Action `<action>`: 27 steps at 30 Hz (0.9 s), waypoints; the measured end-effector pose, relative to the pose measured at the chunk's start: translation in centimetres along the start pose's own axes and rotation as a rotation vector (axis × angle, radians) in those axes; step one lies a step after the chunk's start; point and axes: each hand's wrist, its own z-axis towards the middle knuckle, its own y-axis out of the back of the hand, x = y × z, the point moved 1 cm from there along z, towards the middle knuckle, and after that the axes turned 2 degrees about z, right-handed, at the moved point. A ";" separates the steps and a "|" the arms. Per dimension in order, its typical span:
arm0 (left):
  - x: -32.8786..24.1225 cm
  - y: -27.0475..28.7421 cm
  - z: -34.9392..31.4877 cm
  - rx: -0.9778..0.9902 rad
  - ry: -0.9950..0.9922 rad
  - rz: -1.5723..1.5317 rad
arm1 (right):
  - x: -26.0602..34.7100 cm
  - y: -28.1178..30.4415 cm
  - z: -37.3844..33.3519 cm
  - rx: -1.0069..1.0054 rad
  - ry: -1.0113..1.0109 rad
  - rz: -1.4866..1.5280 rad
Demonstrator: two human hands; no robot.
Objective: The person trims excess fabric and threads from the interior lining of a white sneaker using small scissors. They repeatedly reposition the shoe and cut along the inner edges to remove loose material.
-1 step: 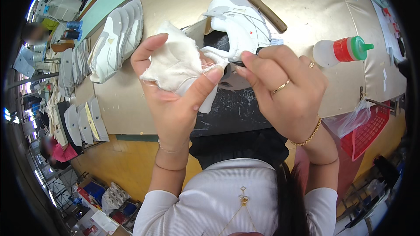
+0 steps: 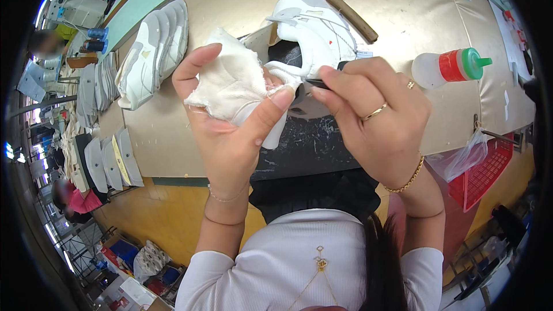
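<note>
My left hand (image 2: 227, 138) is closed on the cream fabric lining (image 2: 227, 78) of a white shoe upper, its thumb pressing the frayed edge. Joined to that lining, the white and grey upper (image 2: 314, 31) rests on the table beyond my hands. A slim dark tool (image 2: 315, 83) is pinched in my right hand (image 2: 380, 109). Its tip meets the fabric edge beside my left thumb. Much of the tool is hidden by my fingers, so its exact kind cannot be made out.
Stacked shoe uppers (image 2: 155, 52) stand at the left. A wooden-handled hammer (image 2: 340, 8) lies at the back, and a bottle with a green cap (image 2: 452, 67) is at the right. Below the table's right edge is a red basket (image 2: 484, 170). A black mat (image 2: 305, 150) lies in front of me.
My right hand's fingers have shifted very slightly at the tool. The left hand and the fabric look the same.
</note>
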 end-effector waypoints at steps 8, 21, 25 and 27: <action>0.3 -0.2 0.5 0.050 -0.013 -0.007 | 0.0 -0.1 0.1 -0.021 -0.041 0.007; 0.3 -1.6 -0.4 0.002 -0.011 0.055 | 0.5 0.7 -0.2 0.037 -0.094 -0.162; 1.0 -1.4 -0.2 0.095 -0.053 0.039 | 0.5 1.1 -0.4 0.078 -0.096 -0.190; 1.3 -1.4 -0.2 0.089 -0.055 0.004 | 0.1 0.9 -0.5 0.068 -0.085 -0.162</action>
